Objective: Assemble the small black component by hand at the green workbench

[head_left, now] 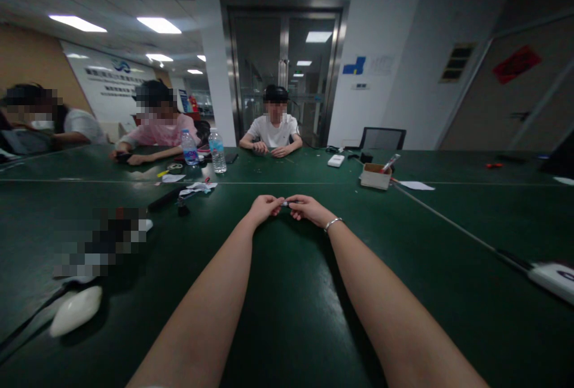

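Both my arms reach forward over the dark green table point(287, 292). My left hand point(265, 208) and my right hand point(309, 210) meet near the middle of the view. Between their fingertips is a small silver and dark object point(286, 203), too small to identify. The fingers of my left hand pinch its left end, and my right thumb and fingers close on its right end. A silver bracelet point(333, 223) circles my right wrist.
Beyond my hands are water bottles point(217, 152), a cardboard box point(375, 177) and a white device point(336, 161). A white mouse-like object point(76, 311) lies at left, a power strip point(553, 280) at right. Several people sit across the table.
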Demonstrator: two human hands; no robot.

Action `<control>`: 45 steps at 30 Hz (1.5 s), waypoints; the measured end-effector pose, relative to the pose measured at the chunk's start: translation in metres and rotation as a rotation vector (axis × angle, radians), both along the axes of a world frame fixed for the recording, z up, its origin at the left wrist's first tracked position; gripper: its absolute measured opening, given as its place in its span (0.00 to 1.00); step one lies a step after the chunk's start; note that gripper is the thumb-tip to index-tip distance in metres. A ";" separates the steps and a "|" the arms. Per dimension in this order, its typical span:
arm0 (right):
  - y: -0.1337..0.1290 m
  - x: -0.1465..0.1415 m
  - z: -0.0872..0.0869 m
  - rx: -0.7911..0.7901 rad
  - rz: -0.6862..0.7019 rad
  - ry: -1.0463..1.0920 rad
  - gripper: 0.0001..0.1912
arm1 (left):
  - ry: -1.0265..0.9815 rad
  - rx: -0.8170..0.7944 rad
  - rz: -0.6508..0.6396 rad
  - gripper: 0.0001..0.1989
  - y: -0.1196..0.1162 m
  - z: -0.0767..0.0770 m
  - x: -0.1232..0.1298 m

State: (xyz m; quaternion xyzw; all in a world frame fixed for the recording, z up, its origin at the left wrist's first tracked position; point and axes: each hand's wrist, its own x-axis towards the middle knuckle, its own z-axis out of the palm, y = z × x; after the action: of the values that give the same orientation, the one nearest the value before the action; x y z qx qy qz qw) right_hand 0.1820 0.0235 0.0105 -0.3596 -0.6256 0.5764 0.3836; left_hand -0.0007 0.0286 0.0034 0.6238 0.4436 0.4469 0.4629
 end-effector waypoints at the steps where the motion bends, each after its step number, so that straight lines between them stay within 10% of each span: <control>1: 0.000 0.000 0.000 0.006 0.008 0.004 0.08 | 0.018 0.003 0.002 0.22 0.001 0.000 0.000; 45: -0.001 0.003 -0.002 0.015 0.037 0.036 0.11 | 0.148 0.058 -0.016 0.24 -0.003 0.002 0.000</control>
State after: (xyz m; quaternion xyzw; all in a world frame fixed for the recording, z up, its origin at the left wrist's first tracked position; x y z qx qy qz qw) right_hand 0.1849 0.0226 0.0090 -0.3346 -0.6294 0.5852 0.3866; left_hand -0.0005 0.0252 0.0054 0.6717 0.4585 0.4087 0.4142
